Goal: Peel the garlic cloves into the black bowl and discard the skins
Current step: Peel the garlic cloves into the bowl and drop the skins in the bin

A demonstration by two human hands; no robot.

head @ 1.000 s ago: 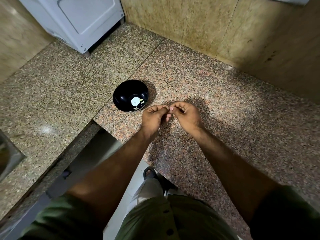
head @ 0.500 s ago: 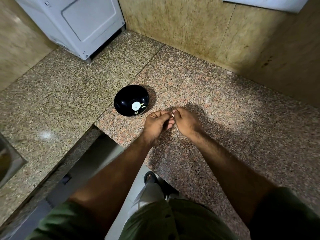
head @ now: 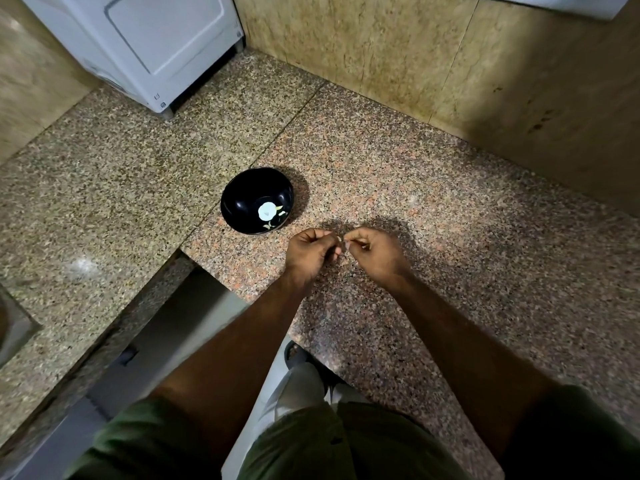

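Nearest the camera, the person's green sleeves (head: pixel 145 441) and dark green garment filled the bottom of the view, with both bare forearms reaching forward over the counter (head: pixel 450 271).

Beyond them, the left hand (head: pixel 311 252) and the right hand (head: pixel 375 252) met just above the speckled stone, knuckles up and fingers curled inward. Between their tips a small pale garlic clove (head: pixel 342 240) was pinched, the fingers of both hands closed tightly on it; how much papery skin remained on it was too small to tell. The hands cast a soft dark shadow on the counter behind them.

A little farther and to the left sat the black bowl (head: pixel 242 199), round, glossy and shallow, near the left hand but apart from it. Inside lay pale pieces (head: pixel 267 211), one rounded and a few slim slivers; they could have been peeled garlic or a printed motif. Judging by this, the peeling was mid-way at best: one clove was in hand, and no discarded skins could be picked out against the busy stone.

The counter was polished granite, pinkish-brown flecks on the right slab, greyer-tan on the left, with a thin seam between. Farthest back stood a smooth white appliance (head: pixel 138 43) and mottled beige stone walls (head: pixel 381 46).
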